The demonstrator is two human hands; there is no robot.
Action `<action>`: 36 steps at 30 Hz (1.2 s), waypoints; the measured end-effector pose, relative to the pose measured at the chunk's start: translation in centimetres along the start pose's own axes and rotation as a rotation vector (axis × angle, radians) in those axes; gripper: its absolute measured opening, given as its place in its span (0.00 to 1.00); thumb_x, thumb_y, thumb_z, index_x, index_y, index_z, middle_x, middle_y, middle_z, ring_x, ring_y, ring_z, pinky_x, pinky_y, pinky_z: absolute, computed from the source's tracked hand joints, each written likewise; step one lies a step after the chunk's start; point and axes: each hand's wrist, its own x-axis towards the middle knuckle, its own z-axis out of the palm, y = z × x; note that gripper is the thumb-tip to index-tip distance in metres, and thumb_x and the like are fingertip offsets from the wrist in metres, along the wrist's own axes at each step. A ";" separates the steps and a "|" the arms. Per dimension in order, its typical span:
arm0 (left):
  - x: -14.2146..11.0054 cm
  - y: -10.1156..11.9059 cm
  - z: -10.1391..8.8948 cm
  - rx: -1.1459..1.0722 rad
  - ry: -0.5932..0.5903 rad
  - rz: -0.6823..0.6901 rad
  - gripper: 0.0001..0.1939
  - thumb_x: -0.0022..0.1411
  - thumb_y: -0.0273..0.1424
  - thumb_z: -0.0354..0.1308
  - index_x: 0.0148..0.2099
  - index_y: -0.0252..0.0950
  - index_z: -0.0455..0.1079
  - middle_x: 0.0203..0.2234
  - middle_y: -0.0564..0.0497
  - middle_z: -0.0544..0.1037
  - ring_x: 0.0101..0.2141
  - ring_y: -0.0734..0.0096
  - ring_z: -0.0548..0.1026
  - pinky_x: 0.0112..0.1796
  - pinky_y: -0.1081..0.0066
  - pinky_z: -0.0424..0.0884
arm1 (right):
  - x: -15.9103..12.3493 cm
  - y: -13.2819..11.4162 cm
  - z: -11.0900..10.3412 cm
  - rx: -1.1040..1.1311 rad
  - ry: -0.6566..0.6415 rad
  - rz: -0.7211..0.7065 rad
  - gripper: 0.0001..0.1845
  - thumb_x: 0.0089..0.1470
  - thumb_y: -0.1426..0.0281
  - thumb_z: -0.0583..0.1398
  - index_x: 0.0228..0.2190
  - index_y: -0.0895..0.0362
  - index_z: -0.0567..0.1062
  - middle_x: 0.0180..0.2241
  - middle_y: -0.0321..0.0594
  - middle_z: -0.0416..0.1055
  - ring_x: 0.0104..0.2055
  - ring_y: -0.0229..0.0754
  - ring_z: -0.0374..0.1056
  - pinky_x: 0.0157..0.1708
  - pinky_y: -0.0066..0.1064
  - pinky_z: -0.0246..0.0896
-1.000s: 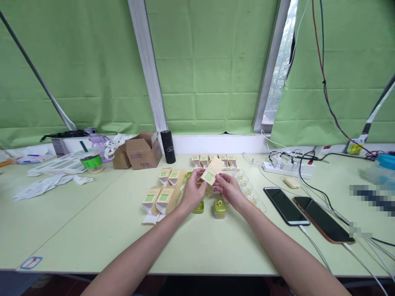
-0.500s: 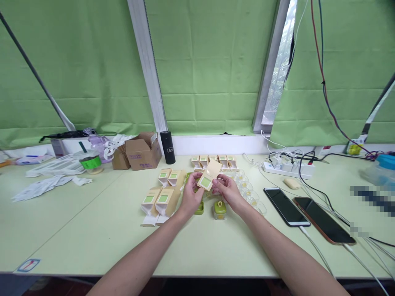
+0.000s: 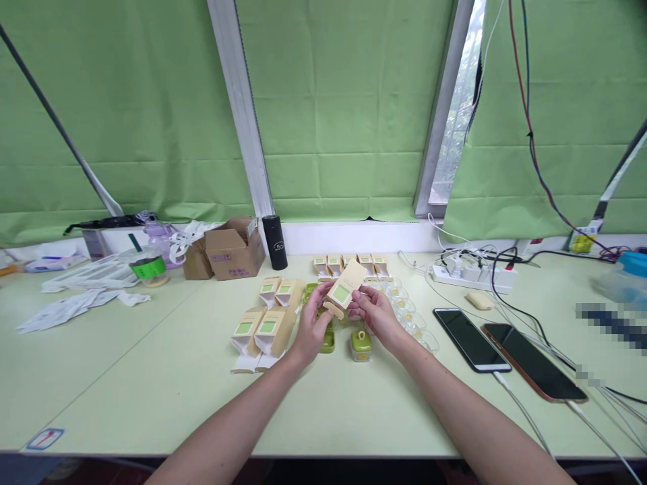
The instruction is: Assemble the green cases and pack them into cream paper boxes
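Note:
Both my hands hold one small tan carton [image 3: 344,289] with a green window, tilted, above the table middle. My left hand [image 3: 309,327] grips its lower left end and its bottom flap; my right hand [image 3: 374,313] pinches its right side. Just below the hands sit two small green cases [image 3: 360,343] on the table. Several folded tan cartons [image 3: 265,329] lie to the left of my left hand. A row of more cartons [image 3: 350,264] stands behind.
Clear plastic trays [image 3: 410,318] lie right of my hands. Two phones [image 3: 505,353] on cables and a power strip [image 3: 472,273] sit at the right. Brown cardboard boxes [image 3: 228,253], a black cylinder [image 3: 274,241], a lidded cup [image 3: 143,263] and papers [image 3: 71,306] lie at the left.
The carton has been turned in my hands from flat to a more opened box shape, and my left fingers have shifted to its lower end. The hands stayed in place.

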 end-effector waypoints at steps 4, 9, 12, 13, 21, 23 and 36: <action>0.1 -0.3 0.1 0.129 0.068 0.018 0.20 0.69 0.39 0.62 0.59 0.39 0.66 0.54 0.41 0.77 0.55 0.56 0.76 0.54 0.60 0.72 | -0.2 0.0 0.3 -0.006 0.015 0.000 0.31 0.39 0.52 0.80 0.38 0.56 0.79 0.31 0.40 0.81 0.30 0.41 0.77 0.30 0.30 0.72; 0.2 -0.7 0.1 0.222 0.105 0.051 0.19 0.67 0.36 0.64 0.57 0.40 0.67 0.55 0.42 0.76 0.56 0.58 0.74 0.56 0.60 0.70 | -0.2 -0.3 0.3 0.026 0.005 0.001 0.30 0.41 0.51 0.79 0.39 0.56 0.78 0.30 0.39 0.80 0.29 0.39 0.75 0.30 0.29 0.71; 0.1 -0.7 0.0 0.219 0.102 0.058 0.20 0.65 0.31 0.64 0.59 0.40 0.68 0.56 0.43 0.76 0.56 0.58 0.74 0.57 0.59 0.68 | -0.1 -0.4 0.1 0.069 0.012 0.020 0.30 0.41 0.51 0.79 0.37 0.56 0.78 0.30 0.40 0.80 0.29 0.38 0.75 0.29 0.29 0.71; 0.1 -0.6 0.0 0.226 0.108 0.054 0.21 0.64 0.29 0.64 0.58 0.40 0.68 0.56 0.43 0.76 0.55 0.59 0.74 0.57 0.59 0.68 | -0.1 -0.5 0.1 0.079 0.011 0.029 0.29 0.41 0.51 0.79 0.36 0.56 0.77 0.31 0.40 0.80 0.29 0.38 0.75 0.29 0.29 0.70; 0.2 -0.7 0.2 0.305 0.223 0.036 0.16 0.61 0.28 0.66 0.51 0.41 0.72 0.47 0.47 0.79 0.47 0.60 0.77 0.52 0.61 0.70 | -0.1 -0.1 0.1 0.089 0.010 0.051 0.29 0.41 0.51 0.79 0.34 0.56 0.76 0.31 0.41 0.81 0.29 0.38 0.76 0.28 0.28 0.70; 0.2 -0.9 0.1 0.300 0.219 0.039 0.14 0.65 0.30 0.64 0.52 0.41 0.72 0.48 0.47 0.80 0.48 0.60 0.77 0.52 0.61 0.71 | 0.0 0.0 -0.1 0.091 0.018 0.052 0.29 0.41 0.51 0.79 0.33 0.55 0.75 0.30 0.40 0.80 0.29 0.38 0.75 0.28 0.28 0.70; -0.2 -1.0 0.1 0.287 0.196 0.037 0.13 0.71 0.32 0.57 0.56 0.40 0.72 0.49 0.44 0.80 0.49 0.58 0.78 0.51 0.60 0.74 | -0.1 -0.4 0.0 0.112 0.023 0.069 0.29 0.41 0.52 0.79 0.32 0.55 0.72 0.26 0.35 0.75 0.27 0.37 0.72 0.26 0.28 0.67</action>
